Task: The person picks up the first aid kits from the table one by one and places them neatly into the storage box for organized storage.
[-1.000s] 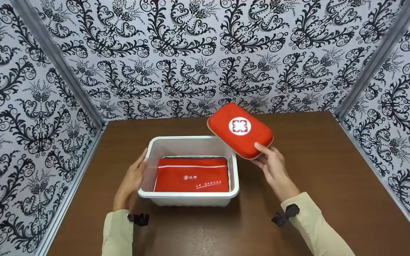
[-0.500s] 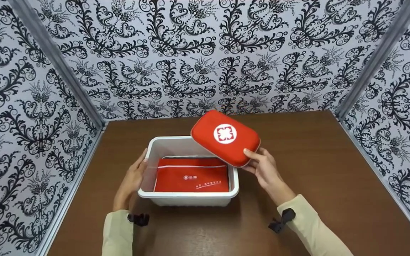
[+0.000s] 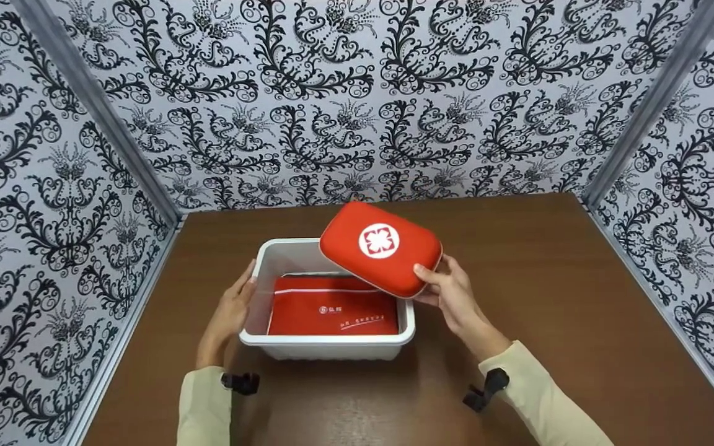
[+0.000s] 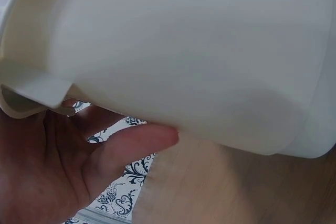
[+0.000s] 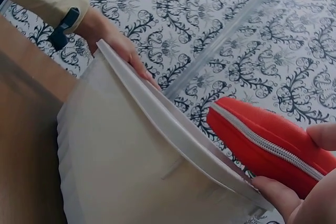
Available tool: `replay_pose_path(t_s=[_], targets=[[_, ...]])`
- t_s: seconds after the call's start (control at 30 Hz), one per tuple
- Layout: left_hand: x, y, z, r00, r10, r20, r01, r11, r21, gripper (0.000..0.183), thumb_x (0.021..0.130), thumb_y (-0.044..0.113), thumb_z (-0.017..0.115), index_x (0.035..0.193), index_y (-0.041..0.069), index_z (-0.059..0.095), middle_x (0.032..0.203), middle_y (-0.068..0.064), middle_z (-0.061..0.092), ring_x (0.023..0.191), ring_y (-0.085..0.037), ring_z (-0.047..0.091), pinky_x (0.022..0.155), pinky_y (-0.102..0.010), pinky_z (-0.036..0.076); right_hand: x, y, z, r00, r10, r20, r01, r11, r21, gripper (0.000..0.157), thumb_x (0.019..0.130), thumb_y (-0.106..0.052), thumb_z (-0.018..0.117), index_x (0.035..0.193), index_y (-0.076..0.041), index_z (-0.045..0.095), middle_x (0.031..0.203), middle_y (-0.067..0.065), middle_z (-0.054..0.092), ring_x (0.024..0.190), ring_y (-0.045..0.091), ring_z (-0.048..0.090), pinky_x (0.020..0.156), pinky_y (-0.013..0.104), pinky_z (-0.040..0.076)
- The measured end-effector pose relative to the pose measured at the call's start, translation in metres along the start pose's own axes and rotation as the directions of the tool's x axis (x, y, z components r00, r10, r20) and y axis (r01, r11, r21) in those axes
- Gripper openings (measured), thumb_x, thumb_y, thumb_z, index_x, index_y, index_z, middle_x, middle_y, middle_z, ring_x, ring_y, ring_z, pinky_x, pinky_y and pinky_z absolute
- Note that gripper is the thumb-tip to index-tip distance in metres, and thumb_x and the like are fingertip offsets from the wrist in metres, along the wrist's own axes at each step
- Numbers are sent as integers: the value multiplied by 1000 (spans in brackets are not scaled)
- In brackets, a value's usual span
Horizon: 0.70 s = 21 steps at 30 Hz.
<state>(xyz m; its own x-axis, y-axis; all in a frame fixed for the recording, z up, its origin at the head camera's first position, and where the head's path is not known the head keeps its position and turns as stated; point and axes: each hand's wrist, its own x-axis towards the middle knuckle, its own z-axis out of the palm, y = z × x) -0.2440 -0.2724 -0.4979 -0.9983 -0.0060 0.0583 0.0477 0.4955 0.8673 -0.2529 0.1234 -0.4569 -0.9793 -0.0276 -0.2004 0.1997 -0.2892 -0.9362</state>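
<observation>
My right hand [image 3: 456, 297] grips the lower right corner of a red zippered first-aid case [image 3: 363, 244], thumb on top. The case is tilted and overlaps the back right part of a white plastic tub [image 3: 326, 339]. In the right wrist view the case's silver zipper [image 5: 273, 150] shows close to the tub rim. A flat red pouch [image 3: 307, 316] with white print lies inside the tub, its back right corner hidden by the case. My left hand [image 3: 233, 310] rests against the tub's left outer side, its fingers fairly straight; the left wrist view shows its thumb [image 4: 139, 141] touching the wall.
The tub stands on a brown wooden table [image 3: 537, 279]. Patterned black-and-white panels [image 3: 357, 99] enclose the table at the back and both sides, with grey strips [image 3: 623, 105] at the corners. Dark devices [image 3: 486, 389] are strapped to both wrists.
My right hand has carried the first-aid case left and lower, so that it now covers more of the tub's back right corner. The left hand and the tub have stayed in place.
</observation>
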Motion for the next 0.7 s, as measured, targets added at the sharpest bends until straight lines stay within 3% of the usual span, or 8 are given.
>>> replay_pose_path(t_s=[0.3, 0.47, 0.7], targets=[[-2, 2, 0, 1000, -4, -3, 4, 1000, -20, 51, 109, 26, 40, 158, 12, 31, 159, -20, 36, 147, -41, 35, 122, -58, 24, -1, -3, 17, 999, 5, 42, -5, 1000, 4, 81, 92, -11, 67, 158, -24, 22, 137, 27, 56, 86, 23, 75, 77, 39, 62], [-1, 1, 0, 1000, -12, 2, 12, 999, -38, 50, 110, 24, 39, 158, 13, 30, 161, -19, 34, 148, -39, 34, 123, -57, 24, -2, -2, 27, 997, -2, 77, 4, 1000, -26, 83, 89, -12, 71, 156, -27, 26, 138, 26, 53, 92, 26, 74, 81, 44, 61], [2, -1, 0, 1000, -11, 21, 12, 999, -35, 51, 110, 24, 37, 159, 14, 28, 163, -16, 31, 151, -36, 29, 125, -54, 20, -4, 6, 40, 994, 12, 110, -9, 999, -33, 81, 87, -8, 71, 155, -26, 30, 138, 27, 53, 91, 28, 73, 76, 46, 62]])
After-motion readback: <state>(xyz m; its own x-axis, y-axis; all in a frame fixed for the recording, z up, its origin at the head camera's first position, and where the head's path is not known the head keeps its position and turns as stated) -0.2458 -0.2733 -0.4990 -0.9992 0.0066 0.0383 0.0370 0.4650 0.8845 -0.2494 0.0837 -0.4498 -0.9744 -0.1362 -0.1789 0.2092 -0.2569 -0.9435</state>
